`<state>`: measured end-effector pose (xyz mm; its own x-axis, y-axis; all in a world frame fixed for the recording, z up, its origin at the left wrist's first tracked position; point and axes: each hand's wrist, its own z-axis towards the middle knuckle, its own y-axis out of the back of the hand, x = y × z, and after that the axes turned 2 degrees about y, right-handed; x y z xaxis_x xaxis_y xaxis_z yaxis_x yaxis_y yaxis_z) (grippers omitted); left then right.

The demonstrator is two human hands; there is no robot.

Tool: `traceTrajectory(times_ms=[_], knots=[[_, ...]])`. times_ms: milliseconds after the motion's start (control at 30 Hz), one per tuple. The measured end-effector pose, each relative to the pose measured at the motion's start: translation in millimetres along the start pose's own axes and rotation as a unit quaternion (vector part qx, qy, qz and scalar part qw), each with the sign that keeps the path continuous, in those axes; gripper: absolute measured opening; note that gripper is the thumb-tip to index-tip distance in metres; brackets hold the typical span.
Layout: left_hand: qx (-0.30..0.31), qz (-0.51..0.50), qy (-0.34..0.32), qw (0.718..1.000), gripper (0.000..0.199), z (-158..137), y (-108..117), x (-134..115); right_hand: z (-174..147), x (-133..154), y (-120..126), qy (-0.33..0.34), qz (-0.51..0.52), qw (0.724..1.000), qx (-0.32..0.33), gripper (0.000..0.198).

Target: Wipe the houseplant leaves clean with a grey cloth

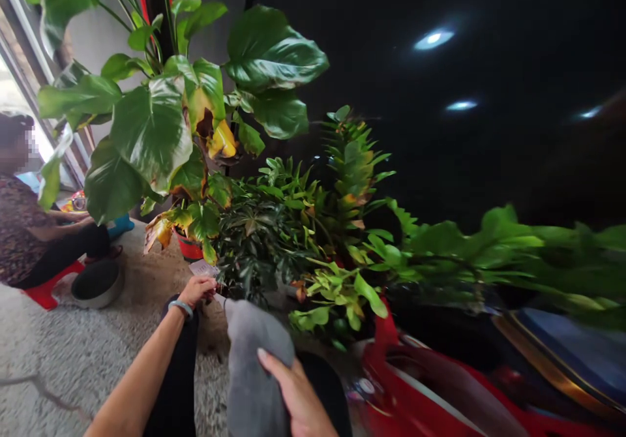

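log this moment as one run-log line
left hand: near white slip, hold unclear | right hand: holding grey cloth item | ahead: leafy plants | far left: seated person on red stool

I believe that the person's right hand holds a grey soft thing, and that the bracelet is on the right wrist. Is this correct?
Not entirely: the head view shows the bracelet on the wrist of the left hand. The right hand does hold the grey soft thing.
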<state>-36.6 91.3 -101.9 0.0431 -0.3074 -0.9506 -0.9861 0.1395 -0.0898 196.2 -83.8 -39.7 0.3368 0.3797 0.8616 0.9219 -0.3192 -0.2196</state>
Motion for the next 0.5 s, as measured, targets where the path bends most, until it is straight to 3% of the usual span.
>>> traceTrajectory(times_ms=[67, 167, 233, 300, 400, 500], knots=[[-0.002, -0.002, -0.004, 1.0, 0.049, -1, -1, -1, 3, 41, 7, 0.061, 0.044, 0.996, -0.048, 0.055], [-0.002, 0.001, -0.001, 1.0, 0.049, -1, -6, 0, 30, 106, -1, 0.175, 0.145, 0.967, -0.115, 0.052], [-0.002, 0.002, 0.001, 1.0, 0.048, 0, -10, 1, 50, 121, -15, 0.184, 0.185, 0.957, -0.128, 0.046], [-0.02, -0.016, -0.005, 1.0, 0.047, 1, -12, 1, 59, 103, -29, 0.13, 0.178, 0.971, -0.094, 0.042], [-0.098, -0.106, -0.048, 0.988, 0.042, 2, -9, -2, 44, 40, -37, 0.018, 0.099, 0.995, 0.001, 0.045], [-0.137, -0.202, -0.104, 0.964, 0.032, 2, 0, -13, 13, -8, -27, -0.02, 0.008, 1.0, 0.006, 0.043]])
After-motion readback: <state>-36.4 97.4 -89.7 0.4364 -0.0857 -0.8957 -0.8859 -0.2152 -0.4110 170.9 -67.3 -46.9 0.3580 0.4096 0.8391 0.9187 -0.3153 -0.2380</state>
